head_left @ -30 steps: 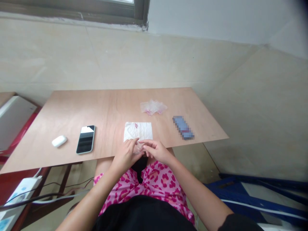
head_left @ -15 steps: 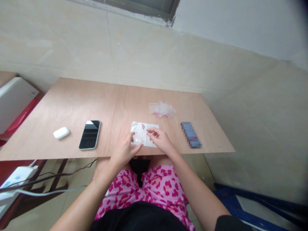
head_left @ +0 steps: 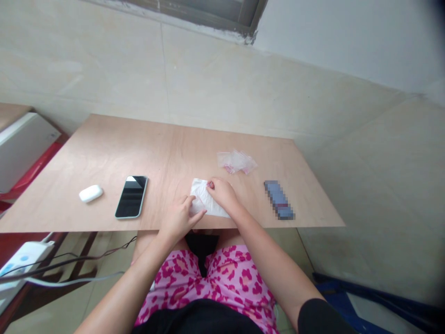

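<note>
A white crinkled tissue (head_left: 212, 207) lies near the table's front edge, under my hands. My left hand (head_left: 179, 215) is at its left side, thumb and fingers curved around a small clear plastic bag (head_left: 196, 205) whose outline is faint. Over the tissue's upper part, my right hand (head_left: 224, 194) has its fingertips pinched together at some tiny pinkish-red pieces (head_left: 210, 184). These pieces are partly covered by the fingers, so I cannot tell exactly what they are.
Clear little bags with pink bits in them (head_left: 237, 162) lie in a pile behind the tissue. A phone (head_left: 132, 197) and a white earbud case (head_left: 91, 193) are on the left. To the right is a blurred-out dark blue object (head_left: 279, 199). A power strip (head_left: 26, 264) sits below the table's left.
My right hand has moved up and slightly left, closing its fingertips over the red pieces on the tissue. My left hand stays almost in place with the bag.
</note>
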Tool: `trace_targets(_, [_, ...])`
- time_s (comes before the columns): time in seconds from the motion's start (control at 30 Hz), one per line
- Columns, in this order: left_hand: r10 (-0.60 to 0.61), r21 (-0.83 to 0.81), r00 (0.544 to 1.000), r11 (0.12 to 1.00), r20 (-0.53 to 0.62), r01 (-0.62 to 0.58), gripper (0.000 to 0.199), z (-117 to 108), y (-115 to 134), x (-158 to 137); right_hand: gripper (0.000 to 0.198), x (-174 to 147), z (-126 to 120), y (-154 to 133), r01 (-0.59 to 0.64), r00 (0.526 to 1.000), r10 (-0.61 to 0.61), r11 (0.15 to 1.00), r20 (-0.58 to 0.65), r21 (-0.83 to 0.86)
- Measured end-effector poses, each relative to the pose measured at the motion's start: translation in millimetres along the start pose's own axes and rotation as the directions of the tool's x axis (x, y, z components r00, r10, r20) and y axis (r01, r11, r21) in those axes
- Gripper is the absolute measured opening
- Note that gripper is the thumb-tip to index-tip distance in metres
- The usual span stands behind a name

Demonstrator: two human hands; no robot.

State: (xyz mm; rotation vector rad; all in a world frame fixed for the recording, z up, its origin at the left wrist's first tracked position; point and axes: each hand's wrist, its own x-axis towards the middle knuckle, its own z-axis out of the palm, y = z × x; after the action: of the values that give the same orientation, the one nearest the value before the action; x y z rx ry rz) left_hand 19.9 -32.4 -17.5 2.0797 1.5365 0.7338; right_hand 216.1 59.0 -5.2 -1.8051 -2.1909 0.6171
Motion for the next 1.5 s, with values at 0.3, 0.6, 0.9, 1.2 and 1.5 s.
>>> trace_targets(0.3, [0.015,0.003,1.000,1.000,-0.027,-0.015,0.040,-2,-3,2,0.017,2,-9,-16,-0.019,0.998,0.024,0.995,0.052,-0.098])
trace_targets(0.6, [-0.003,0.004,1.000,1.000,-0.027,0.003,0.042,-5,-3,1,0.014,9,-10,-15,-0.014,0.998,0.020,0.996,0.067,-0.093])
trace_targets(0.9, [-0.017,0.003,0.999,1.000,-0.030,0.017,0.036,-10,-1,3,0.007,14,-9,2,0.003,1.000,-0.002,0.993,-0.007,0.117])
trace_targets(1.2, [-0.035,-0.043,0.999,0.999,-0.042,0.033,0.035,-6,-3,2,0.011,-17,-11,-18,0.091,0.991,-0.132,0.812,0.030,0.576])
trace_targets(1.5, [-0.039,-0.053,0.997,0.998,-0.060,0.036,0.039,-6,-5,1,0.011,-10,-9,10,-0.003,0.995,0.033,0.955,-0.097,0.296])
